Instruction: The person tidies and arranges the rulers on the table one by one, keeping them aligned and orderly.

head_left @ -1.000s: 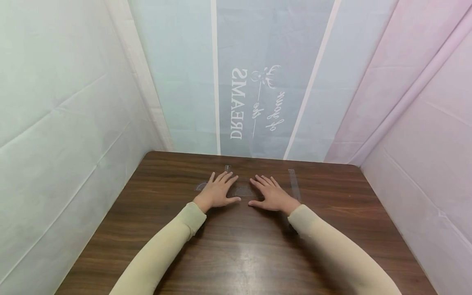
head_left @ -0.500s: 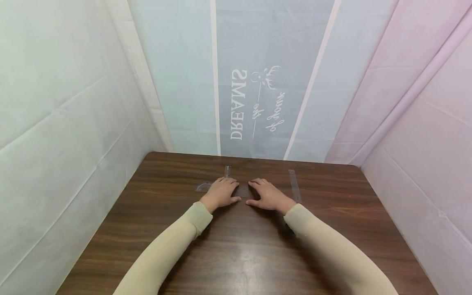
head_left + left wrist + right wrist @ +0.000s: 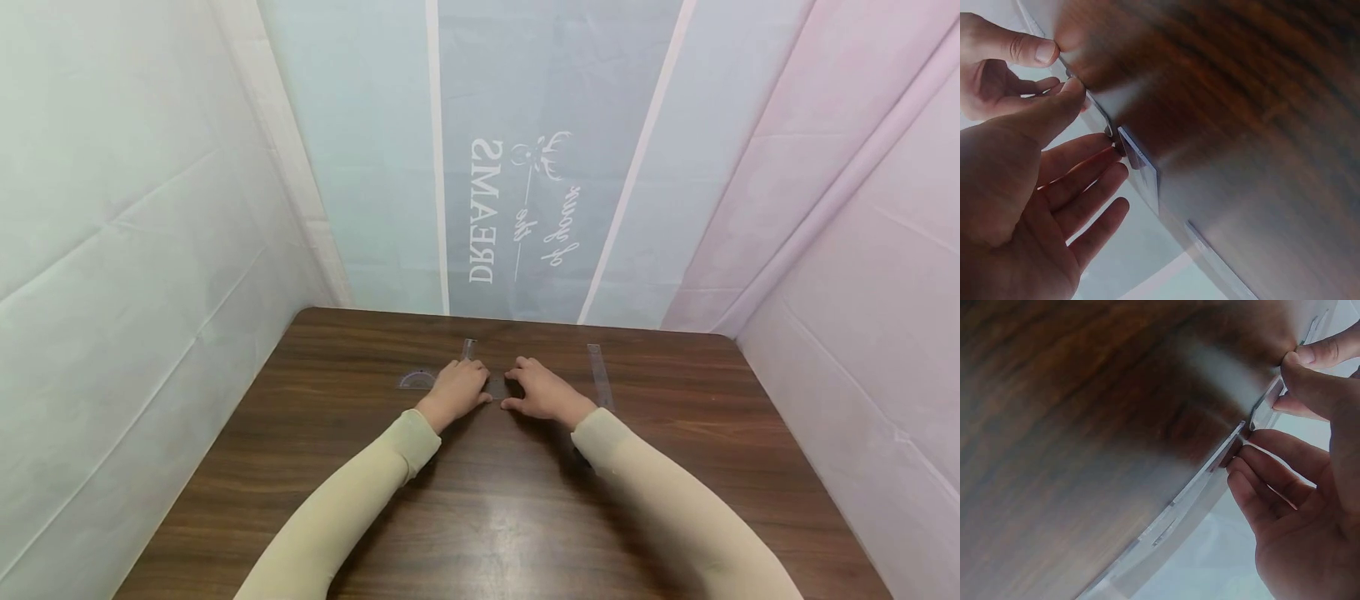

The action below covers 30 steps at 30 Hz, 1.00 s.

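Between my two hands lies a small clear flat plastic drawing piece (image 3: 496, 388), low over the brown table. My left hand (image 3: 457, 390) pinches its left end, thumb at the near edge and forefinger at the far edge. At the opposite end my right hand (image 3: 546, 392) grips it the same way, seen close up in the right wrist view with the piece (image 3: 1266, 405) spanning thumb and forefinger. The other fingers of both hands are loosely bent. A short clear ruler (image 3: 468, 349) shows just beyond my left fingers. Left of that hand lies a clear protractor (image 3: 417, 381).
A longer clear ruler (image 3: 600, 373) lies right of my right hand, its near end by the wrist. The wood-grain table (image 3: 495, 500) stretches toward me. Fabric curtains (image 3: 390, 167) hang behind its far edge and along both sides.
Both hands have come inward and their spread fingers have curled onto the ends of the clear piece. The protractor is more uncovered. The short ruler has shifted slightly right and tilted.
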Motion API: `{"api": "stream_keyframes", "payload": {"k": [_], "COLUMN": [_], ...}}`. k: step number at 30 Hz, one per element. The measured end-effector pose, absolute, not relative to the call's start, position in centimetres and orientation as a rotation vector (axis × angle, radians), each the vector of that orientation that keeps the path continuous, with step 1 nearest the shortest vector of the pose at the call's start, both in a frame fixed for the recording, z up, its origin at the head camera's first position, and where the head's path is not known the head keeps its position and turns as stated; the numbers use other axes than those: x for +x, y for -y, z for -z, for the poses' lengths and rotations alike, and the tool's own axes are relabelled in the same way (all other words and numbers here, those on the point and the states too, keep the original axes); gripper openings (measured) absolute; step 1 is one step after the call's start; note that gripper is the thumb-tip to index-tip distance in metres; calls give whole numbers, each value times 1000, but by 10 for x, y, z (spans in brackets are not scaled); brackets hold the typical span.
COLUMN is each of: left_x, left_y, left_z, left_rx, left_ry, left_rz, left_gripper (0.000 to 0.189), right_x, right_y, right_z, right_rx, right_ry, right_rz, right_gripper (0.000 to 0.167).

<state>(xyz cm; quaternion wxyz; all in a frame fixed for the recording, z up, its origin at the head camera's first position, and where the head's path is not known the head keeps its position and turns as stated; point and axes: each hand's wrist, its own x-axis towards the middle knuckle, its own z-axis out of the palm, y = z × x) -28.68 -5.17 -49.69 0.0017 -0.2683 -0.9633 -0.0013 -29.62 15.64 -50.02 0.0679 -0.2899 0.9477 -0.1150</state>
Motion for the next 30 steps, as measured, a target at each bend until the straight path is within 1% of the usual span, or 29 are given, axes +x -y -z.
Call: {"api": "stream_keyframes", "payload": {"k": [6,13,22,30], "left_x": [-287,-290,-294,-294], "left_y": [49,48,47,47], "left_z": [499,497,497,496], "left_rx": [-825,-833,-801,-798], "left_ry": [2977,2965,3053,3006], "left_rz": [-48,-50,62,27], "left_gripper": [35,36,40,34], "right_x": [-292,-289,-289,-287], "right_y": [-154,-153,-153,-153], "right_z": [498,498,500,501], "right_rx": [-839,-811,-783,-747], "right_ry": [-2860,-2862,-2864,-2877], "right_rz": [401,431,484,559], "right_gripper": [58,57,55,52]}}
